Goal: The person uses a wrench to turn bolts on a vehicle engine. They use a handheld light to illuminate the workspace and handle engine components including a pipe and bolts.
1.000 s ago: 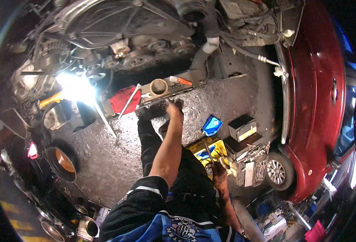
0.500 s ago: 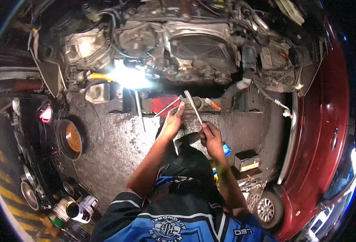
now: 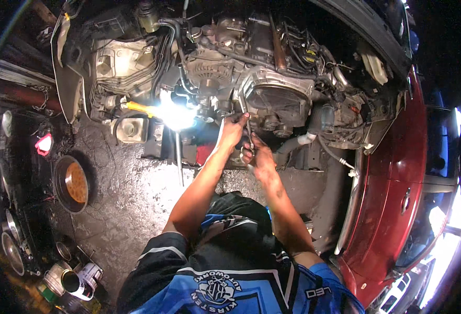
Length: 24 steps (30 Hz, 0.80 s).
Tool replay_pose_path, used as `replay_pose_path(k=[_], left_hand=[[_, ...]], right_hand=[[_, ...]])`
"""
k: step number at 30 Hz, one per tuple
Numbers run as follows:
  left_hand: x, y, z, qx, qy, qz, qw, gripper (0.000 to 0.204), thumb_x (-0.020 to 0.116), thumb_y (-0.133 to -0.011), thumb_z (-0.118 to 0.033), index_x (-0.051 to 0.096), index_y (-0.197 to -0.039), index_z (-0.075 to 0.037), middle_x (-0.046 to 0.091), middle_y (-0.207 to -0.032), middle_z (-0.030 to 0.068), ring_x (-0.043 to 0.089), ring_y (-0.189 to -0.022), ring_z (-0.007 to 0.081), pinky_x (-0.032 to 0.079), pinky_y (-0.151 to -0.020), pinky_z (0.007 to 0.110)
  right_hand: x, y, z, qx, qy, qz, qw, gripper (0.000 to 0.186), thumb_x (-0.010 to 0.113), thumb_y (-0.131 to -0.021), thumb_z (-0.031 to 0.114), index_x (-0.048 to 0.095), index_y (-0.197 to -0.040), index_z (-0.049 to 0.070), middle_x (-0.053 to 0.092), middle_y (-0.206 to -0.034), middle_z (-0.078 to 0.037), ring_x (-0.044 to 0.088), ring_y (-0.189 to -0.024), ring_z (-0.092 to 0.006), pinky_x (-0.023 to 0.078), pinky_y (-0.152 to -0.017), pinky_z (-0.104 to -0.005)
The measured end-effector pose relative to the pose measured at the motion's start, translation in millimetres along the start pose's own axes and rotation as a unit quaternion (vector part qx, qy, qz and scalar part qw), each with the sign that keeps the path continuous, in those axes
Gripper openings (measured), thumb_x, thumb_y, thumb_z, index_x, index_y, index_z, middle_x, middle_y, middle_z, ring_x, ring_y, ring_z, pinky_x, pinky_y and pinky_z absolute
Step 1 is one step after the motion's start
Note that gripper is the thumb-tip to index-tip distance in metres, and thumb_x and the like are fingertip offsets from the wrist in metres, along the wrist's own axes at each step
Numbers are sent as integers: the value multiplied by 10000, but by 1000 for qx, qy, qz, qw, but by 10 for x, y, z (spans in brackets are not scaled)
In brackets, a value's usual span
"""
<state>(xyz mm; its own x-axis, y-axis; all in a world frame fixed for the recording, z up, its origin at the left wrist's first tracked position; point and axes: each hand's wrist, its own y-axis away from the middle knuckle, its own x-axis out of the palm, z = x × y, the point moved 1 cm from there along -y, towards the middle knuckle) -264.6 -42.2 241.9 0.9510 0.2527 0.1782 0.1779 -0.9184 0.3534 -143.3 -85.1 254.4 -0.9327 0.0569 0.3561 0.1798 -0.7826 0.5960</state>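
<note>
A long, slim metal hand tool [image 3: 243,103] points up at the front of a car engine [image 3: 225,68]; its exact kind is unclear. My right hand [image 3: 262,157] is closed round its lower end. Higher up, my left hand [image 3: 231,132] grips along the shaft with thumb and fingers. The tool's top end lies in front of the left edge of a rounded grey engine cover [image 3: 277,97]. Whether it touches the cover, I cannot tell. A ribbed pulley [image 3: 208,86] sits up and left of my hands. My wrists partly hide the lower engine and a red cloth-like thing [image 3: 204,153].
A glaring work lamp with a yellow handle [image 3: 140,108] hangs left of my hands, above an upright metal bar [image 3: 179,162]. On the wet floor at left stands a round pan [image 3: 58,183] of brownish liquid, with several tins [image 3: 90,275] nearer. A red car [image 3: 392,204] borders the right.
Both hands have moved up and forward to the engine with the tool. My left hand, earlier beside it, now grips its shaft. The view has shifted to show more of the engine.
</note>
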Motion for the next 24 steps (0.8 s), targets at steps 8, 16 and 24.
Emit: replay_pose_path(k=[8,16,24], left_hand=[[-36,-304,103,105,-196,-37,974,481,710,-807,-421,695,-943,39,696,-838,218,681,-787,332,513,-728,413],[-148,-476,191,49,-188,-25,981,620,688,-783,-532,676,-860,83,661,-760,283,668,-766,411,514,-710,452],[-37,-321,-66,-104,24,24,994,519,553,-919,-482,657,-917,26,646,-748,128,630,-703,211,497,-605,372]], right_hand=[[-406,-683,-664,-96,40,117,988,350,420,-1006,371,496,-808,93,415,-657,18,390,-543,-97,339,-512,-221],[171,-269,-297,34,-169,-4,985,267,530,-975,314,581,-872,73,445,-646,39,402,-565,-79,353,-548,-221],[4,-416,-380,-123,-33,-146,981,184,674,-891,219,658,-992,66,597,-807,22,490,-690,-72,390,-603,-226]])
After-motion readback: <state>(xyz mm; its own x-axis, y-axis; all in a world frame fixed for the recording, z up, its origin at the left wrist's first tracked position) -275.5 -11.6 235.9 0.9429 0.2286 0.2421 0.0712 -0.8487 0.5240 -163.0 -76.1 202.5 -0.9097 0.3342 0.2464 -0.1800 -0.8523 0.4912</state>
